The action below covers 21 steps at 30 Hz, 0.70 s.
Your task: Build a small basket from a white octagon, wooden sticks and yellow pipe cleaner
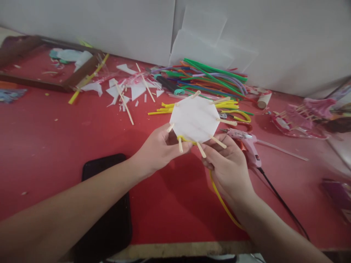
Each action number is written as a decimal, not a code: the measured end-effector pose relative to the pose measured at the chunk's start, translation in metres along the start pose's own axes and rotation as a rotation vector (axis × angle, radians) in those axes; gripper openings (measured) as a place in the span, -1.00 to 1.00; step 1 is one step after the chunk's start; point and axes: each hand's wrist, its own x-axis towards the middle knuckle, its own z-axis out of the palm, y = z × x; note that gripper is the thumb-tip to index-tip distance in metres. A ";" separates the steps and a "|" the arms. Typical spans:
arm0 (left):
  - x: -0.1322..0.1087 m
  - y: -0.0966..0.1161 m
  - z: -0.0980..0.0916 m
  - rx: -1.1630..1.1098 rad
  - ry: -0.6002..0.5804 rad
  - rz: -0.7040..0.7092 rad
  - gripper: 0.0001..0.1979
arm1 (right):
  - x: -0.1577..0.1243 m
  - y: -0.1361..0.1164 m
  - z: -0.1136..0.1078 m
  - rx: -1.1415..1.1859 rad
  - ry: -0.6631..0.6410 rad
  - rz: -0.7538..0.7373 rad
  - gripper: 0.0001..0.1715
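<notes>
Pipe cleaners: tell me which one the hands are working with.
The yellow pipe cleaner trailing below the right hand from the white octagon; the rest lie in the pile on the red table behind.

Red table (55, 146).
- 10 o'clock: wooden frame (71, 78).
- 11 o'clock: white paper scraps (137, 90), thin wooden sticks (124, 104).
- 1 o'clock: heap of coloured pipe cleaners (211, 78), possibly straws among them.
- 3 o'clock: pink glue gun (248, 144), black cord (279, 199).
- 7 o'clock: flat black phone (109, 212).
</notes>
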 end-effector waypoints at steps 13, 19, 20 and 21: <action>0.001 0.005 0.001 -0.029 -0.006 -0.067 -0.71 | 0.001 -0.001 0.001 -0.031 0.017 0.006 -0.66; 0.001 0.004 0.001 -0.056 0.005 -0.067 -0.73 | 0.001 0.002 0.000 -0.031 0.006 -0.010 -0.66; 0.001 0.003 0.001 -0.073 0.009 -0.075 -0.72 | 0.002 0.002 -0.001 -0.041 -0.002 -0.008 -0.66; 0.001 0.003 0.001 -0.092 0.012 -0.085 -0.70 | 0.002 0.002 -0.002 -0.059 -0.014 -0.001 -0.66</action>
